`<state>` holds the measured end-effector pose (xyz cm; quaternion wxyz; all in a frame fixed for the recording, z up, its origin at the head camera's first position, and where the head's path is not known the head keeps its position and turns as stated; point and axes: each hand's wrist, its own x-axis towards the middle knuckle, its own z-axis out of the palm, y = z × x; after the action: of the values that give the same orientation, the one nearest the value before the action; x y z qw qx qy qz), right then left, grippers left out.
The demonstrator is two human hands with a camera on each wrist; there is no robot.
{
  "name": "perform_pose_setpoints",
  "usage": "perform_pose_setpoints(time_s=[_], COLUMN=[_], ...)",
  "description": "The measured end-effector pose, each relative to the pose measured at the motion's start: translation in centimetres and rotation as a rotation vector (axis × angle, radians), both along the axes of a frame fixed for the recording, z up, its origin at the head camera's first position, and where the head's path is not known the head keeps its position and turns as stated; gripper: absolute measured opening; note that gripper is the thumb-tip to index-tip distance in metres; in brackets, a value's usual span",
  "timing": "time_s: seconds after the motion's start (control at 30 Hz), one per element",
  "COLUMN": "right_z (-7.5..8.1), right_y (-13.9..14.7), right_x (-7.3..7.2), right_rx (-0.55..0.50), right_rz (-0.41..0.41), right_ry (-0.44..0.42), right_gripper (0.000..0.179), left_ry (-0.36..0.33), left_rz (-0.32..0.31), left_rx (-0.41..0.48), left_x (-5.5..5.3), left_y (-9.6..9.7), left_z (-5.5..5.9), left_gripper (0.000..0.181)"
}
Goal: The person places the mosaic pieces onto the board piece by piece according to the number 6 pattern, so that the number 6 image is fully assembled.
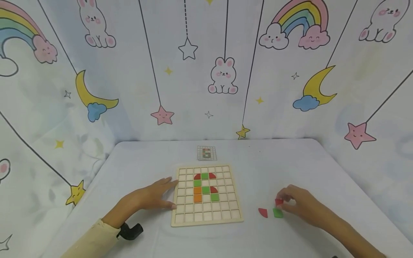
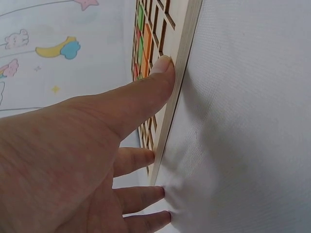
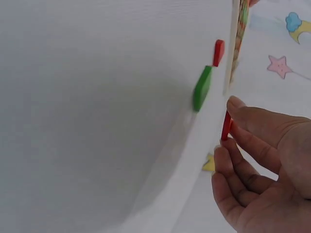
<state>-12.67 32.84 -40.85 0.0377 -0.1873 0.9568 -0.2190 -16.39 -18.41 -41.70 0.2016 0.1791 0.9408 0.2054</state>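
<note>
A wooden grid board [image 1: 226,215] lies on the table, with several red, green and orange tiles [image 1: 197,198] set in its cells. My left hand [image 1: 154,195] rests at the board's left edge, its fingers spread and fairly straight. In the left wrist view the thumb [image 2: 146,94] touches the board's rim [image 2: 181,63]. To the right of the board, my right hand [image 1: 298,204] pinches a small red tile [image 3: 226,125] between thumb and fingers. On the table below that hand are a green tile [image 1: 278,213] and a red quarter-circle tile [image 1: 263,213].
Behind the board lies a small pattern card [image 1: 207,153] showing a coloured figure on a grid. A white cloth covers the table [image 1: 155,154]. Printed curtains [image 1: 129,71] stand at the back and both sides. A black strap device [image 1: 130,231] sits at my left wrist.
</note>
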Motion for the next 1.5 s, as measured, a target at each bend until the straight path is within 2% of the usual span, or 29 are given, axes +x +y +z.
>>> perform_pose_setpoints(time_s=[0.23, 0.37, 0.5, 0.6, 0.83, 0.97, 1.17, 1.5], right_z=[1.2, 1.6, 1.2, 0.7, 0.2, 0.1, -0.4, -0.7], right_y=[-4.0, -7.0, -10.0, -12.0, -15.9, -17.3, -18.4, -19.2], right_x=[-1.1, -1.5, -1.8, -2.0, -2.4, -2.6, -2.8, -2.6], right_rx=[-0.067, -0.081, -0.069, -0.069, -0.005, 0.015, 0.024, 0.123], right_rz=[0.077, 0.089, 0.095, 0.133, 0.245, 0.249, 0.247, 0.292], right_ry=[-0.025, -0.092, -0.155, -0.168, -0.103, -0.104, -0.113, -0.017], right_gripper=[0.020, 0.021, 0.021, 0.021, 0.015, 0.018, 0.011, 0.013], left_ry=[-0.002, -0.002, -0.002, -0.001, 0.002, -0.007, -0.002, -0.003], left_rz=[0.002, 0.008, 0.018, 0.021, 0.028, 0.038, 0.047, 0.038], left_rx=[-0.008, -0.009, -0.013, -0.021, -0.030, -0.032, -0.039, -0.051], left_x=[-0.1, 0.0, 0.0, 0.0, -0.1, 0.0, 0.0, 0.0], left_y=[0.2, 0.2, 0.3, 0.4, 0.4, 0.5, 0.6, 0.5], left_z=[0.1, 0.2, 0.2, 0.1, 0.1, 0.0, 0.0, 0.0], left_gripper=[0.097, 0.096, 0.095, 0.095, 0.094, 0.094, 0.095, 0.094])
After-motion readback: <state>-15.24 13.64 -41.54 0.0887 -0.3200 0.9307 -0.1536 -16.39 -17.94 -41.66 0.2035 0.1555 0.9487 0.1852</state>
